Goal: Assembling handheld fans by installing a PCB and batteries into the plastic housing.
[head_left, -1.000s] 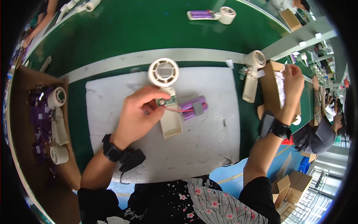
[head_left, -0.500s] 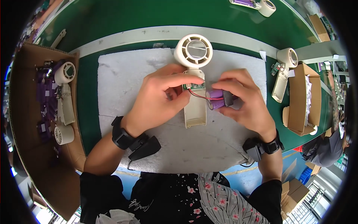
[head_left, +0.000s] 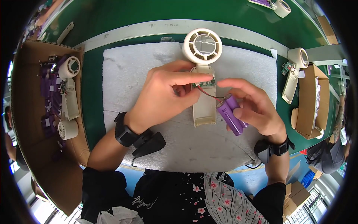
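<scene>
Cardboard box [head_left: 41, 123] at far left held purple cells and three cream fan shells, unassembled as far as could be seen. White foam mat [head_left: 123, 74] lay on the green tabletop [head_left: 93, 22]. Left hand [head_left: 164, 97]: grip pressed together, thumb and forefinger pinching the small circuit board [head_left: 204, 83] at the neck of the open handheld fan housing [head_left: 203, 74], which lay flat on the mat, round head away from the person. Handle cavity stood empty; red wire [head_left: 209, 95] ran from board to cell. Right hand [head_left: 250, 108]: grip closed round the purple cylindrical battery [head_left: 230, 114], held just beside the handle, not seated. Judged: board placed, battery wired, insertion and closing outstanding. Further fan half [head_left: 294, 71] and second cardboard box [head_left: 311, 100] at right. Against half a second earlier: battery had come clear of the housing to its right, fingers no longer covering the handle; a second earlier the right hand was away at the right-hand box.
</scene>
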`<move>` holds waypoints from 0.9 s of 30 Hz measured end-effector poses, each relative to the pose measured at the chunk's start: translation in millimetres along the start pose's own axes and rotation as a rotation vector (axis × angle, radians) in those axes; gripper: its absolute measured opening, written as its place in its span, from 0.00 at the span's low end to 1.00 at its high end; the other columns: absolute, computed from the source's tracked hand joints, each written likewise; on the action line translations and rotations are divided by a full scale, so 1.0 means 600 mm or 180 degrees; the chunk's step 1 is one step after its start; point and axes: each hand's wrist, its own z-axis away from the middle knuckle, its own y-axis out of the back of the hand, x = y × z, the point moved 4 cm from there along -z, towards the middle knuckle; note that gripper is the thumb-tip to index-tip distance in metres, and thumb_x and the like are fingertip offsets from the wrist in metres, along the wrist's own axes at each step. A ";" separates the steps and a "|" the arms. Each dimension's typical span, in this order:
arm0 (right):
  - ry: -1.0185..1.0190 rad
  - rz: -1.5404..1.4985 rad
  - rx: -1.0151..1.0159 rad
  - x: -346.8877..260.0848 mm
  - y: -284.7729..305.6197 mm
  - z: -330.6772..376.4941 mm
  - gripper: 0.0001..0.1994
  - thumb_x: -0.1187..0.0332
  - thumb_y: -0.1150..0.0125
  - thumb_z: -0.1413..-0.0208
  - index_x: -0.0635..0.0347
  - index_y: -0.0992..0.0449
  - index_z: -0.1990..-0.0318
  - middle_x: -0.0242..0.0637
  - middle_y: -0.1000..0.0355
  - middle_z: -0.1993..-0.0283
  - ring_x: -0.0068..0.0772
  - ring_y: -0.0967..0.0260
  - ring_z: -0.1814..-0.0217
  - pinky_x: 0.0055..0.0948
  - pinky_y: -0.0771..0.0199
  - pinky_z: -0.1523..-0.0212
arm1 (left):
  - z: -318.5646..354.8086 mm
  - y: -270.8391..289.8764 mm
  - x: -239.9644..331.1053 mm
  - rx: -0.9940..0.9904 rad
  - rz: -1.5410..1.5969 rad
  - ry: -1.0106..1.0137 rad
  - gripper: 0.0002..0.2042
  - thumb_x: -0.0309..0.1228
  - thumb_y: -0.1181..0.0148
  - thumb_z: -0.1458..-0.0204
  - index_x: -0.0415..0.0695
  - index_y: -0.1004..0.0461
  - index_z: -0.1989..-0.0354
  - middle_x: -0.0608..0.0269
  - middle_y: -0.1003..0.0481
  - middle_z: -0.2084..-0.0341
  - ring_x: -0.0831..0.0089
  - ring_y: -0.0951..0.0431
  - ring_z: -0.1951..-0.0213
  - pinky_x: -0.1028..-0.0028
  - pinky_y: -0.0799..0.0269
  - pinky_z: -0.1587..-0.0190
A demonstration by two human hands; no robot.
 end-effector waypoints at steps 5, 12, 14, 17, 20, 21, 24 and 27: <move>0.0019 -0.0605 -0.0433 -0.003 -0.011 0.007 0.43 0.81 0.30 0.66 0.67 0.41 0.36 0.41 0.31 0.51 0.35 0.24 0.62 0.30 0.20 0.62 | 0.000 0.000 0.003 0.0068 -0.0054 -0.0075 0.20 0.15 0.37 0.59 0.45 0.19 0.56 0.56 0.23 0.55 0.81 0.23 0.71 0.83 0.28 0.71; -0.0381 -0.0421 -0.0356 -0.009 -0.007 0.010 0.50 0.83 0.25 0.77 0.66 0.41 0.36 0.41 0.35 0.47 0.37 0.26 0.55 0.33 0.22 0.56 | -0.001 -0.001 0.011 0.0155 -0.0230 -0.0315 0.19 0.17 0.33 0.61 0.46 0.18 0.57 0.57 0.21 0.59 0.83 0.24 0.75 0.84 0.29 0.74; -0.0461 -0.0265 -0.0341 -0.012 -0.006 0.008 0.49 0.79 0.23 0.77 0.67 0.39 0.37 0.41 0.35 0.46 0.38 0.27 0.51 0.34 0.26 0.50 | 0.000 -0.001 0.012 0.0167 -0.0345 -0.0358 0.20 0.17 0.33 0.62 0.46 0.18 0.57 0.57 0.20 0.61 0.83 0.24 0.76 0.84 0.30 0.75; 0.0143 0.0039 -0.0212 -0.012 -0.004 0.001 0.47 0.76 0.22 0.79 0.66 0.35 0.40 0.40 0.33 0.47 0.37 0.30 0.47 0.34 0.31 0.45 | -0.001 -0.001 0.014 0.0186 -0.0445 -0.0426 0.20 0.17 0.34 0.62 0.47 0.18 0.57 0.57 0.20 0.63 0.83 0.25 0.78 0.84 0.31 0.76; 0.0488 0.0391 -0.0208 -0.017 -0.004 0.002 0.46 0.72 0.21 0.79 0.66 0.33 0.42 0.39 0.32 0.47 0.36 0.32 0.45 0.34 0.36 0.41 | 0.001 -0.001 0.017 0.0231 -0.0540 -0.0500 0.20 0.18 0.34 0.63 0.47 0.17 0.57 0.57 0.19 0.64 0.82 0.25 0.80 0.83 0.31 0.77; 0.0544 0.0591 -0.0252 -0.018 -0.004 0.004 0.45 0.71 0.21 0.79 0.66 0.32 0.43 0.39 0.32 0.47 0.36 0.33 0.45 0.33 0.37 0.41 | 0.001 -0.001 0.019 0.0214 -0.0585 -0.0517 0.20 0.18 0.35 0.63 0.47 0.17 0.57 0.56 0.19 0.65 0.82 0.25 0.80 0.83 0.31 0.78; 0.0733 0.1059 -0.0290 -0.013 -0.012 0.005 0.44 0.70 0.20 0.79 0.65 0.31 0.44 0.38 0.31 0.46 0.35 0.33 0.45 0.32 0.38 0.41 | 0.001 0.000 0.022 0.0190 -0.0673 -0.0540 0.20 0.19 0.36 0.63 0.46 0.18 0.57 0.56 0.19 0.65 0.82 0.25 0.80 0.83 0.31 0.78; 0.1016 0.1590 -0.0266 -0.005 -0.025 0.003 0.43 0.70 0.20 0.78 0.64 0.31 0.44 0.38 0.31 0.45 0.34 0.32 0.46 0.31 0.36 0.43 | 0.002 -0.001 0.022 0.0064 -0.0582 -0.0508 0.19 0.18 0.37 0.61 0.46 0.18 0.57 0.54 0.19 0.65 0.77 0.22 0.78 0.81 0.29 0.76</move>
